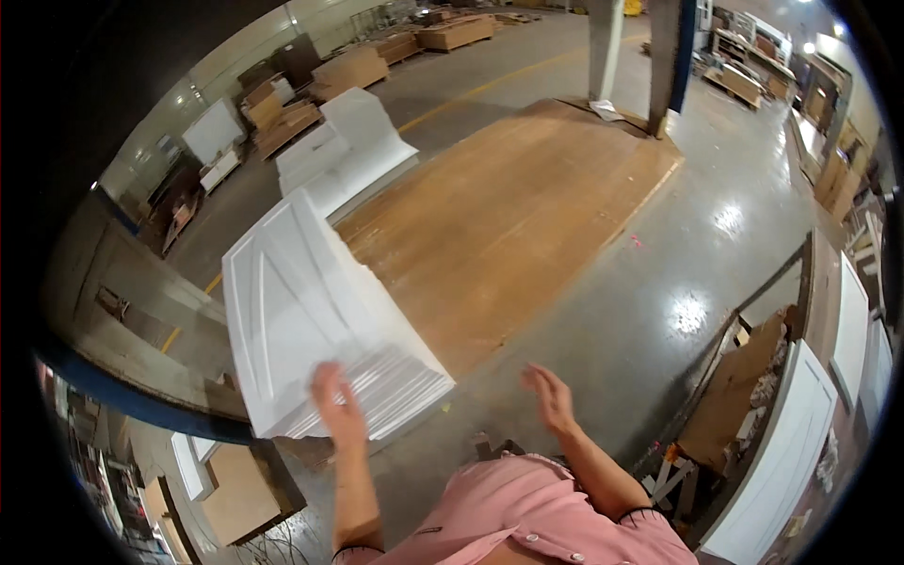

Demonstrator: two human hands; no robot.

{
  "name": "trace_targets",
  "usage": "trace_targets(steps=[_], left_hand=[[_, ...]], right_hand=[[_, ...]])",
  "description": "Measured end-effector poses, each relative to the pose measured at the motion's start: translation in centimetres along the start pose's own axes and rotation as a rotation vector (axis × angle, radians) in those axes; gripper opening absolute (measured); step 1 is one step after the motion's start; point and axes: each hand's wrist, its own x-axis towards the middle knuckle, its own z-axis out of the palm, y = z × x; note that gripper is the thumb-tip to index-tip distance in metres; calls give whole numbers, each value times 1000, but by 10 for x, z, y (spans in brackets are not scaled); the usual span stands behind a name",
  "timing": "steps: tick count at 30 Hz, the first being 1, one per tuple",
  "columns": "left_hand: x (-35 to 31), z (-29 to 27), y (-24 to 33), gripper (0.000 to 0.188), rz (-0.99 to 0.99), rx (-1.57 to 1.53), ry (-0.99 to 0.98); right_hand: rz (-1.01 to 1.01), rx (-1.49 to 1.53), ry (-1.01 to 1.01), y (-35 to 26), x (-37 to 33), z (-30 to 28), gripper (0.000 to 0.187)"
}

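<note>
From here I've got both hands unloaded, approx. waist height. L hand (340, 407) is up over the near edge of a stack of white panelled door sheets (287, 301); fingers look a bit apart, slightly blurred, gripping nothing I can see. Can't tell for sure if it's touching the stack or just in front of it. R hand (551, 403) is well apart from L hand, over the floor (650, 311), fingers close tog., also holding nothing.

Stack runs ahead & left of L hand, on the near end of a big brown wooden board (508, 212); the board extends ahead of R hand, toward the metal posts (605, 52). Top sheet lies w/ its moulded lines facing up. A second white pile (344, 155) sits farther ahead of L hand, past the first stack, by the board's left edge.

Progress, my read: sheets already piled on one another, so that much is done. Layers right by L hand are stepped, edges not flush, so if a neat stack is wanted, that bit's left. Can't tell if the count is going up or down, so no % from me. Another white panel (777, 461) is well right of R hand, near brown cardboard (734, 400); neither hand's on it.
</note>
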Motion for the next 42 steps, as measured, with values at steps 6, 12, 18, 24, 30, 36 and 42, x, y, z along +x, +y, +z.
trace_targets(steps=[6,12,18,24,30,36,42], left_hand=[[-76,176,243,17,136,-740,-669],[-168,241,431,23,546,-1123,-1196],[-234,277,586,8,1014,-1218,-1512],[-290,393,742,52,1464,-973,-1374],[-339,555,916,65,1512,-796,-1086],[-371,549,976,67,1431,-468,-1351],[-324,575,969,72,1345,-379,-1710]], right_hand=[[188,-75,783,60,-172,-265,34],[27,-1,1625,-3,-300,-359,24],[267,-279,2247,27,-382,-366,24],[680,-742,2379,58,-419,-370,50],[622,-311,2549,48,-403,-397,64],[777,-225,2586,44,-408,-397,66],[493,575,2685,13,-443,-378,61]])
